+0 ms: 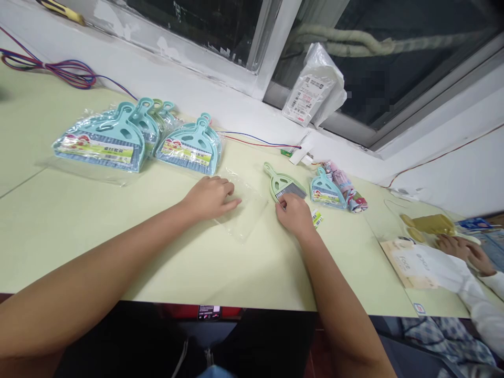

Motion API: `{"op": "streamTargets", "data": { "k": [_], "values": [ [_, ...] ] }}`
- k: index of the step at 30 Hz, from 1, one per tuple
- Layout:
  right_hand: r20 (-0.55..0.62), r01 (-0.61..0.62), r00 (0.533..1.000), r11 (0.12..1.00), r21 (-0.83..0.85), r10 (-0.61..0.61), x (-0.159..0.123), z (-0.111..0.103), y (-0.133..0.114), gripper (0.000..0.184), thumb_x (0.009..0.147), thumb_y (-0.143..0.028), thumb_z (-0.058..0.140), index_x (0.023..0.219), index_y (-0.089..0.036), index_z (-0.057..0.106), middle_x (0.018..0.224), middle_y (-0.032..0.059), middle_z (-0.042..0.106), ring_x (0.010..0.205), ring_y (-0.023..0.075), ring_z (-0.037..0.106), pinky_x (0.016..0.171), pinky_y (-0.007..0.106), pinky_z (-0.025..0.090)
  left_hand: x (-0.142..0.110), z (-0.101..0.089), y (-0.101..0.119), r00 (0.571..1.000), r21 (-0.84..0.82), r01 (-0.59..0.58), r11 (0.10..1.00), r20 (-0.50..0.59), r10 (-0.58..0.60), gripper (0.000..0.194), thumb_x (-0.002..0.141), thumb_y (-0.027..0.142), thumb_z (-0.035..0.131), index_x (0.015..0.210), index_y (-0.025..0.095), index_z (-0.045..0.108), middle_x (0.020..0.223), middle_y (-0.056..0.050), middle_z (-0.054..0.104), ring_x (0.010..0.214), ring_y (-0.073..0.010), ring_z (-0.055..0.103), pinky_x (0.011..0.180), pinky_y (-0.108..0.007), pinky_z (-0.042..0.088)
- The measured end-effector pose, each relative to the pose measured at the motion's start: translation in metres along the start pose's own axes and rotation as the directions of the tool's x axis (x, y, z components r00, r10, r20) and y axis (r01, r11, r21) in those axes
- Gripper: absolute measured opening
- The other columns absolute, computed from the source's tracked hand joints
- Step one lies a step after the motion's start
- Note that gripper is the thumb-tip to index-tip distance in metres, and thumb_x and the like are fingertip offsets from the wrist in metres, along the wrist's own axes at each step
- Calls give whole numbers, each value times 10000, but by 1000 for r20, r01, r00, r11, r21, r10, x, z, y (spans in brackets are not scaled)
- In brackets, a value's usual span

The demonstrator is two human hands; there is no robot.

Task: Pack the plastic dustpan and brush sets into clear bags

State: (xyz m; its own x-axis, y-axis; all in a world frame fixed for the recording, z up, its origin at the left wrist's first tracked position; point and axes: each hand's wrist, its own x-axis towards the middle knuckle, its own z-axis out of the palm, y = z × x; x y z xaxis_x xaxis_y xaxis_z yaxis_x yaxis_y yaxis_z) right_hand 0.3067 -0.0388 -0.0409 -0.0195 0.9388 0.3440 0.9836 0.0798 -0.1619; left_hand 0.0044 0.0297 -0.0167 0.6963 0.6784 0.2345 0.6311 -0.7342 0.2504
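My right hand (pixel 294 214) is closed on the near edge of a green dustpan (pixel 274 181) with a grey-bristled brush (pixel 293 190) nested in it. The dustpan's handle points away from me. Partly covered by that hand, a printed label card (pixel 317 218) lies on the table. My left hand (pixel 210 197) is over the left side of a clear plastic bag (pixel 248 212), its thumb stretched out and its fingers loosely bent and apart. I see nothing between those fingers. The bag looks flat on the table.
Bagged blue dustpan sets (pixel 100 137) stand at the left, with another group (pixel 192 144) beside them. One more blue set (pixel 326 189) lies at the right by a patterned cloth bundle (pixel 344 186). Coiled wires (pixel 69 72) lie far left. A co-worker's hands (pixel 464 252) are at far right.
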Motion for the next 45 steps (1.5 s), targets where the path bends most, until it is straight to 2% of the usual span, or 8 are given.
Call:
{"op": "streamTargets", "data": {
  "k": [6,9,15,23,29,36,41,45],
  "values": [
    [-36,32,999,999,7,-32,-1,-2,-4,93,899,-204,558,815,-242,571,857,76,658,809,254,607,694,367,414,-3,11,26,998,11,50,999,46,-51,462,949,603,520,911,165,661,955,-128,735,929,-305,673,802,-422,412],
    [-46,53,998,998,21,-52,-2,-5,-9,96,903,-204,558,817,-246,566,860,78,651,824,257,606,697,366,418,-4,14,32,993,13,100,995,58,-101,394,923,538,543,879,165,662,933,-135,742,875,-303,677,781,-431,424],
    [-61,91,994,994,62,-88,-5,-11,-19,92,918,-210,556,836,-242,581,865,79,639,841,261,608,723,371,438,-4,15,31,981,-110,171,979,106,-160,191,869,340,552,780,199,646,863,-77,762,795,-256,680,725,-401,419],
    [-49,135,990,989,69,-131,-6,-15,-22,107,948,-226,534,867,-238,603,864,85,637,844,267,609,738,375,443,-5,13,29,962,-55,254,966,122,-246,277,860,459,559,794,201,635,878,-112,735,755,-290,672,598,-374,363],
    [-59,167,985,984,56,-164,-6,-18,-25,131,972,-228,513,874,-241,599,882,91,644,871,267,607,761,379,450,-9,12,36,945,-6,271,963,190,-265,311,885,425,510,732,199,659,810,-121,727,694,-280,661,572,-367,360],
    [-66,202,978,978,60,-198,-7,-16,-26,131,984,-224,511,880,-238,589,874,83,635,864,256,605,772,373,455,-15,10,47,945,14,246,969,220,-243,307,885,387,491,709,188,645,796,-133,727,672,-265,657,532,-364,319],
    [-106,249,964,966,65,-242,-7,-14,-25,120,977,-212,528,877,-232,592,853,72,634,842,248,600,758,367,453,-14,3,45,928,27,271,962,259,-269,266,851,343,490,726,190,668,824,-124,734,705,-267,670,526,-351,325],
    [-126,289,952,955,70,-279,-7,-14,-25,120,980,-203,533,879,-228,593,846,65,632,834,240,597,750,358,448,-13,0,38,925,29,293,956,245,-291,249,827,318,494,725,193,684,838,-123,740,719,-271,674,527,-346,339]
  ]
}}
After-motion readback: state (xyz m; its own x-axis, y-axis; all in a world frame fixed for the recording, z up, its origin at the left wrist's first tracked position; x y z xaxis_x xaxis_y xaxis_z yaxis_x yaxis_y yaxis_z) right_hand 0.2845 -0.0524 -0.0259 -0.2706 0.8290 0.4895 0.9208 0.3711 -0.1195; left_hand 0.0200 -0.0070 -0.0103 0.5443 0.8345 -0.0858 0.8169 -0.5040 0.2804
